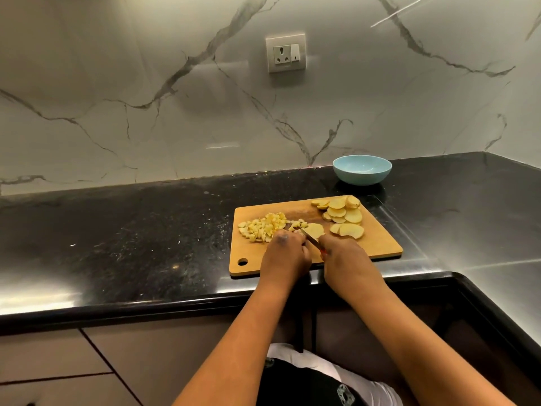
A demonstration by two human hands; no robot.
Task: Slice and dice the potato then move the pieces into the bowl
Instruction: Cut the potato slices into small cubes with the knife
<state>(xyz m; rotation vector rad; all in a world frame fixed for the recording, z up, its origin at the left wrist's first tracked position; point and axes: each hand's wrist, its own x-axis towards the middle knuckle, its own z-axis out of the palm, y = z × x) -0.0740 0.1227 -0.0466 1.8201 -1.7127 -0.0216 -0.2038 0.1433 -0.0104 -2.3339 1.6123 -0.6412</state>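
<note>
on the cutting board: dicing is under way; the cutting board (377,244) lies on the dark desk (131,230), near its front edge.
step in hand: judged to be the dicing stage, roughly half done, since one heap is cubed and many rounds are whole.
left hand: the left hand (285,254) rests on the board with fingers curled down toward the slice being cut (314,229); the fingertips seem to steady it, but the contact is too small to tell.
right hand: the right hand (344,256) is curled round a knife handle, of which a red trace shows at the fist.
knife: the knife (311,240) points away and leftward, its blade just beside the slice under work.
diced pieces: the diced pieces (265,227) sit heaped on the left part of the board, touching one another.
uncut slices: the uncut slices (344,215) overlap along the right and far part of the board, apart from the heap.
bowl: the bowl (362,169) stands on the desk beyond the board's far right corner, near the wall; no potato shows in it.
next move: calls for short cuts across the held slice, left fingertips kept back from the edge, then fresh rounds drawn in from the right.
remaining: judged left to do are dicing the other slices and moving all the pieces to the bowl.
</note>
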